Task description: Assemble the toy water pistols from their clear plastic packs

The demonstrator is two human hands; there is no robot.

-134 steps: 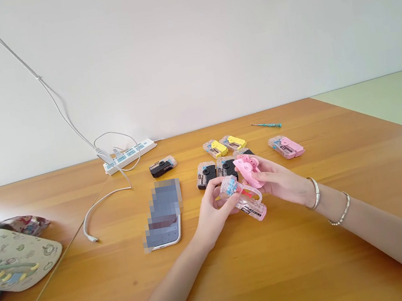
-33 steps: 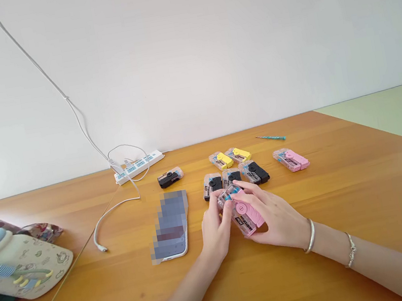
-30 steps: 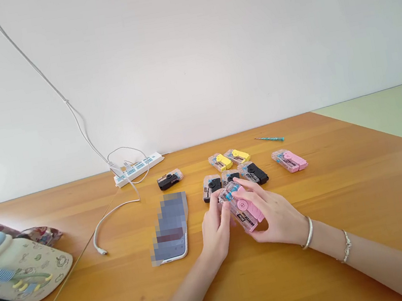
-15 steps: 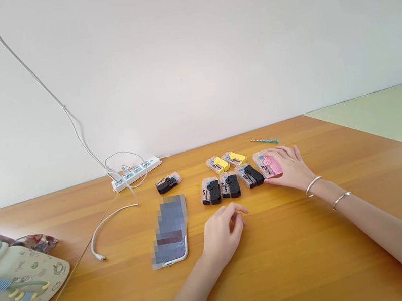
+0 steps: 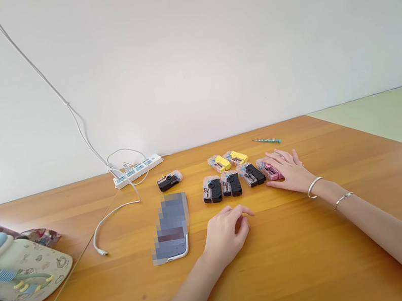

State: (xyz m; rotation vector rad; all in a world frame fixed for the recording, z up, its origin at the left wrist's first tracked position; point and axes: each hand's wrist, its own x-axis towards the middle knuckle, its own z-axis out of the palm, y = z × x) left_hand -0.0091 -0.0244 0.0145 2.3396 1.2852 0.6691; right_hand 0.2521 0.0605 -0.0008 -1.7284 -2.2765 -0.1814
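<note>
My right hand (image 5: 288, 172) lies flat, fingers spread, on the pink unit (image 5: 268, 168): a small clear-cased block with pink insert, flat on the worktop (image 5: 318, 254) just right of three black units (image 5: 232, 184). My left hand (image 5: 225, 232) rests loosely curled, holding nothing.

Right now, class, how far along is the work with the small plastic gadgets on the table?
Done: three black gadgets sit in a row, two yellow ones behind. In hand: the right hand rests on the pink gadget at the row's end, grip flat and open. The left hand is empty. Left: one black gadget lies apart by the phone.
</note>
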